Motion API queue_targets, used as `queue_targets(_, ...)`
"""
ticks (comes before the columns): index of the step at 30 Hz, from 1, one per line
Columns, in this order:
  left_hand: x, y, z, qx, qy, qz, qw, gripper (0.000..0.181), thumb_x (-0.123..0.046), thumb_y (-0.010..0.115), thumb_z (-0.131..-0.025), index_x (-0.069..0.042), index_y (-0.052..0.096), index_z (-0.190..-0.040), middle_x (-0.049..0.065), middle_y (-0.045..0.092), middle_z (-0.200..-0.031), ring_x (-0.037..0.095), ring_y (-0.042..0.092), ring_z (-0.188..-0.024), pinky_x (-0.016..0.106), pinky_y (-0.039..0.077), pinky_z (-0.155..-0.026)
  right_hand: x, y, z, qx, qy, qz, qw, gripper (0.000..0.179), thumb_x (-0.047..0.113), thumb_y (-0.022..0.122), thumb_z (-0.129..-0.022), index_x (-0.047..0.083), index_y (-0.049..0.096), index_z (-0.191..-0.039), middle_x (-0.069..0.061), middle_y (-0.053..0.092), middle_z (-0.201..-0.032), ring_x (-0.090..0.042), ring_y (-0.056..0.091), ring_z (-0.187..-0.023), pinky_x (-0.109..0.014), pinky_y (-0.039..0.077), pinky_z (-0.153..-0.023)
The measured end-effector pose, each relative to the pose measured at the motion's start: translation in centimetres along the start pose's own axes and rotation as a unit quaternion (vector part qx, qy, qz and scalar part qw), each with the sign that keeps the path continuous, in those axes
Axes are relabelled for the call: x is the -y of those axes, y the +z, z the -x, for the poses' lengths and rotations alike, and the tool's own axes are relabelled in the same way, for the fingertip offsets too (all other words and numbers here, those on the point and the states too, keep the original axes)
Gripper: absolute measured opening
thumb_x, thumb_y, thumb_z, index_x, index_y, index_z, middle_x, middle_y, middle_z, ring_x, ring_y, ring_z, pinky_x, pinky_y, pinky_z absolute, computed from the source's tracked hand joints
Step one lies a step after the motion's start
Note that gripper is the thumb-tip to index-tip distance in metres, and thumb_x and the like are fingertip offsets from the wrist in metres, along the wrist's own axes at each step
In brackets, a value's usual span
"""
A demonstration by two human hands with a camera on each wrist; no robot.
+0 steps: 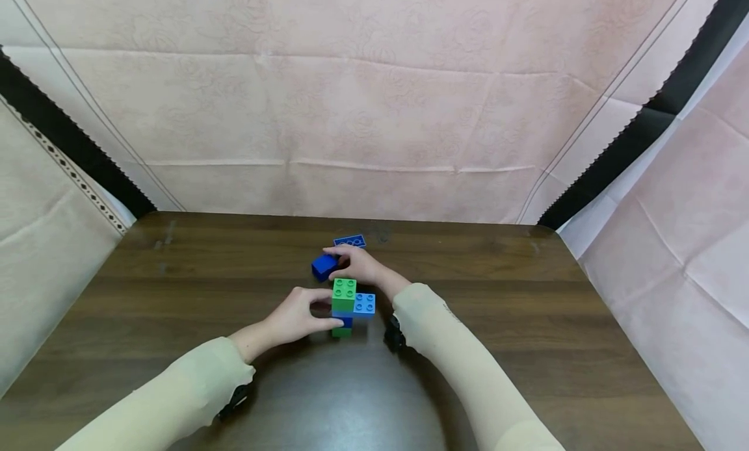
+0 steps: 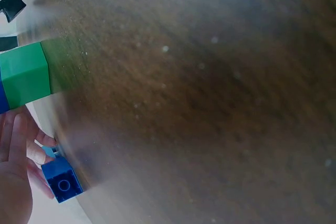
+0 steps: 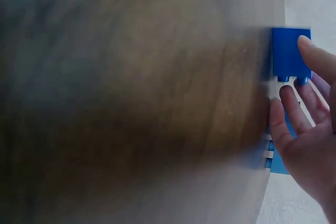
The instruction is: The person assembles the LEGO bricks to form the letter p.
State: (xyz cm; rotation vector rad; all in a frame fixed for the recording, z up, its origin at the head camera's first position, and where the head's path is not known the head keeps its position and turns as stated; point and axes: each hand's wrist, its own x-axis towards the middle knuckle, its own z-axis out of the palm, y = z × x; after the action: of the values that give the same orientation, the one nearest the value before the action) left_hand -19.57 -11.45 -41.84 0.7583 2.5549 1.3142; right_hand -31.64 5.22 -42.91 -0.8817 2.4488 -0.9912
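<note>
A stack of toy building bricks (image 1: 344, 301) stands upright on the table: green on top, a light blue brick jutting right beneath it, then dark blue, then green at the bottom. My left hand (image 1: 295, 316) holds it from the left, with the thumb in front and the other fingers partly hidden behind. In the left wrist view the bottom green brick (image 2: 29, 74) is near. Behind the stack, my right hand (image 1: 359, 268) reaches leftward, its fingers spread around a dark blue brick (image 1: 324, 267). In the right wrist view the thumb overlaps that brick (image 3: 290, 53); firm contact cannot be told.
Another blue brick (image 1: 350, 241) lies farther back, just beyond the right hand, with its studs showing. The brown wooden table (image 1: 497, 334) extends around the hands. Pale patterned cloth (image 1: 351, 113) hangs behind the table and at both sides.
</note>
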Motion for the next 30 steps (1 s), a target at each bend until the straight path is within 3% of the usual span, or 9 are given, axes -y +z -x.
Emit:
queue_targets(9, -0.1, 0.1, 0.0, 0.003, 0.001, 0.007, 1.0, 0.043, -0.034, 0.071, -0.082, -0.01, 0.062, -0.117, 0.003, 0.069, -0.108, 0.013, 0.065, -0.095, 0.03, 0.054, -0.085, -0.5, 0.3, 0.2, -0.022, 0.02, -0.026, 0.9992, 0.038, 0.017, 0.069, -0.085, 0.01, 0.06, -0.121, -0.01, 0.062, -0.118, -0.022, 0.058, -0.107, -0.034, 0.05, -0.09)
queue_targets(23, -0.3, 0.0, 0.2, 0.003, -0.019, -0.001, 0.9998, 0.046, -0.035, 0.071, -0.082, -0.01, 0.061, -0.119, 0.004, 0.068, -0.109, 0.015, 0.064, -0.098, 0.034, 0.053, -0.088, -0.4, -0.7, 1.7, -0.052, 0.061, -0.076, 0.9939, 0.034, 0.016, 0.068, -0.086, 0.009, 0.055, -0.116, -0.013, 0.057, -0.124, -0.027, 0.055, -0.115, -0.042, 0.046, -0.099)
queue_targets(30, -0.3, 0.0, 0.2, 0.001, -0.016, -0.001, 0.9999, 0.047, -0.036, 0.071, -0.082, -0.01, 0.061, -0.119, 0.003, 0.069, -0.109, 0.015, 0.064, -0.098, 0.036, 0.052, -0.089, -0.3, -1.5, 3.0, -0.095, 0.07, -0.127, 0.9849, 0.036, 0.015, 0.067, -0.086, 0.009, 0.053, -0.118, -0.014, 0.057, -0.118, -0.026, 0.053, -0.106, -0.04, 0.047, -0.095)
